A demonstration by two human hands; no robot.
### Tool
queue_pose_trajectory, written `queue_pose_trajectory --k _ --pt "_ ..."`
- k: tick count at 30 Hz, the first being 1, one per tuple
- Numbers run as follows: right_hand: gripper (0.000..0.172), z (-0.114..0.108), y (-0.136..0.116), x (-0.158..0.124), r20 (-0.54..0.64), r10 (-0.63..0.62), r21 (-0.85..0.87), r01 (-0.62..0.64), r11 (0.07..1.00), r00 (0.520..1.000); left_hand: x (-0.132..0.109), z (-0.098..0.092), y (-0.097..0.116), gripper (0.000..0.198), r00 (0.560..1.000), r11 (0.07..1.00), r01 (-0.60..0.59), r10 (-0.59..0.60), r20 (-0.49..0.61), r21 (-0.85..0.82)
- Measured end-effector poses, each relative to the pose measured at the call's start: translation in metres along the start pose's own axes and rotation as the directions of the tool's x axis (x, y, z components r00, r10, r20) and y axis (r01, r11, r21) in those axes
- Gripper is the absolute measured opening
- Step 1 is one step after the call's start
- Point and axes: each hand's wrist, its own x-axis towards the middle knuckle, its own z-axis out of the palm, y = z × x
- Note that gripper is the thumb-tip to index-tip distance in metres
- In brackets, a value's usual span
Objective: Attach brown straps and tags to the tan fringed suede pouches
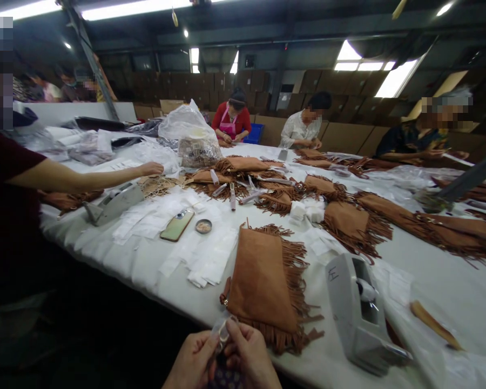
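Over on the white-covered tabletop (146,265), a pale green phone (177,227) lies camera end away, and just beside it sits a small round tin (203,233) with something tan inside! White sheets (214,259) spread around the pair; out right, a grey tape dispenser (340,308) stands near a curved tan strip (435,324). A second dispenser (121,205) sits left, and beyond it a clear plastic bag (186,121) bulges, black handwriting across its lower part. Across the way, a co-worker in red and a pink apron (228,125) bends forward, blue crate (255,134) alongside, brown cartons (340,84) stacked behind, strip lights (135,8) blazing overhead
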Motion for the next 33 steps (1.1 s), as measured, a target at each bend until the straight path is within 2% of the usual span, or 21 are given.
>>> queue_pose_trajectory --k 4,8,11,14,17,19,23,26,28,31,33 --pt "0.044 -0.003 -0.006 0.000 0.084 -0.005 0.007 0.004 1.000 0.996 0.001 0.000 0.004 0.059 0.999 0.999 -0.023 0.021 0.031 0.041" --pt "0.042 -0.001 -0.007 0.004 0.077 -0.024 0.086 0.017 0.996 0.997 0.001 -0.005 0.001 0.050 0.998 0.995 -0.006 0.012 0.066 -0.099" --pt "0.040 0.001 -0.007 0.007 0.076 -0.010 0.092 0.003 0.996 0.997 0.000 -0.003 0.002 0.053 0.999 0.996 -0.020 0.016 -0.048 -0.083" --pt "0.037 0.002 -0.011 0.008 0.032 0.036 0.138 -0.040 0.990 0.999 0.000 0.004 0.005 0.051 0.972 0.990 -0.114 0.128 -0.197 0.081" --pt "0.032 0.002 -0.016 0.010 -0.003 0.069 0.172 -0.067 0.983 0.998 0.002 0.009 0.005 0.047 0.940 0.955 -0.171 0.232 -0.252 0.241" --pt "0.030 0.002 -0.019 0.012 -0.005 0.076 0.183 -0.074 0.980 0.997 0.004 0.009 0.001 0.042 0.925 0.925 -0.221 0.299 -0.234 0.308" --pt "0.035 0.000 -0.023 0.012 0.027 0.074 0.230 -0.079 0.970 0.997 0.006 0.006 -0.005 0.036 0.874 0.791 -0.378 0.476 -0.096 0.482" --pt "0.039 -0.001 -0.027 0.009 0.061 0.051 0.269 -0.066 0.961 0.997 0.007 0.006 0.001 0.034 0.876 0.722 -0.363 0.480 -0.049 0.588" --pt "0.041 -0.002 -0.029 0.007 0.063 0.022 0.233 -0.036 0.972 0.998 0.008 0.007 0.009 0.031 0.880 0.705 -0.352 0.474 -0.040 0.616" --pt "0.044 -0.005 -0.033 0.007 0.027 -0.022 0.139 0.018 0.990 0.999 0.003 0.008 0.013 0.033 0.884 0.721 -0.375 0.467 -0.009 0.583" --pt "0.043 -0.009 -0.036 0.010 -0.005 -0.049 0.103 0.050 0.993 0.999 -0.007 0.004 0.004 0.037 0.898 0.759 -0.366 0.440 -0.011 0.538"
